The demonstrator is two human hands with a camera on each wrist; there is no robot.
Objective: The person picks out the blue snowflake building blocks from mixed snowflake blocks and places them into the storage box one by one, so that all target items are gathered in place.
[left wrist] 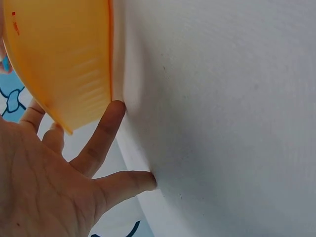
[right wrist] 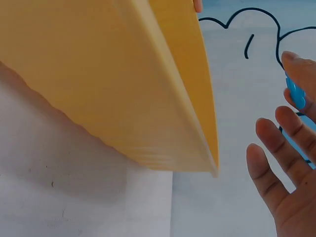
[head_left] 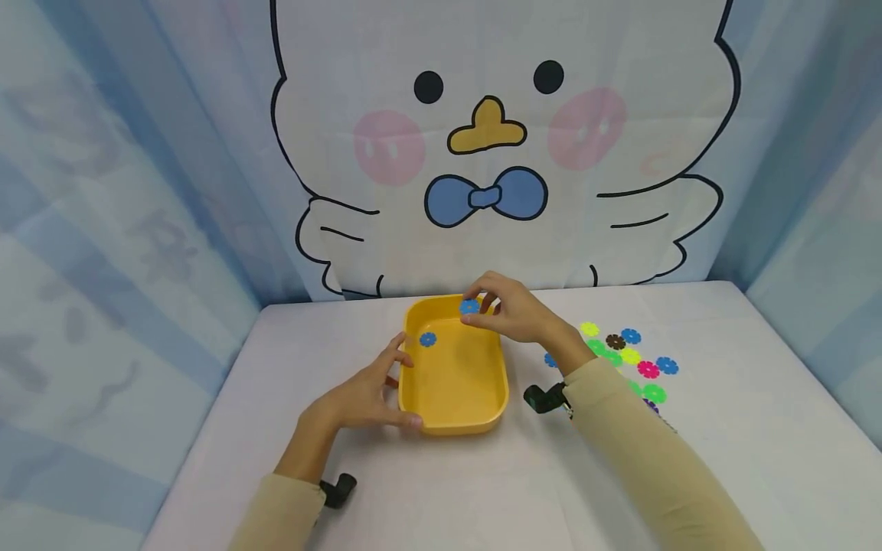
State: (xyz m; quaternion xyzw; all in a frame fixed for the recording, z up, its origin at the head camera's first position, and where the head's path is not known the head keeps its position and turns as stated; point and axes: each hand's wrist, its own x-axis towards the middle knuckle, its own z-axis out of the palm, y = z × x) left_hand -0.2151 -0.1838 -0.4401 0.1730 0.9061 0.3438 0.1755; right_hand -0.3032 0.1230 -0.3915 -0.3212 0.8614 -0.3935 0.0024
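Observation:
A yellow rectangular tray stands on the white-covered table. My left hand holds its left side, with the thumb at the near corner and fingertips over the rim. In the left wrist view, two spread fingers of this hand reach down beside the tray to the tabletop. Above the tray's far right corner, my right hand pinches a blue flower-shaped disc between thumb and index finger; its other fingers are spread in the right wrist view. Another blue disc lies inside the tray, towards its far left.
Right of the tray lie several loose flower-shaped discs, among them a pink one, a brown one and a green one. The right sleeve covers part of this group. A curtain with a cartoon bird hangs behind the table.

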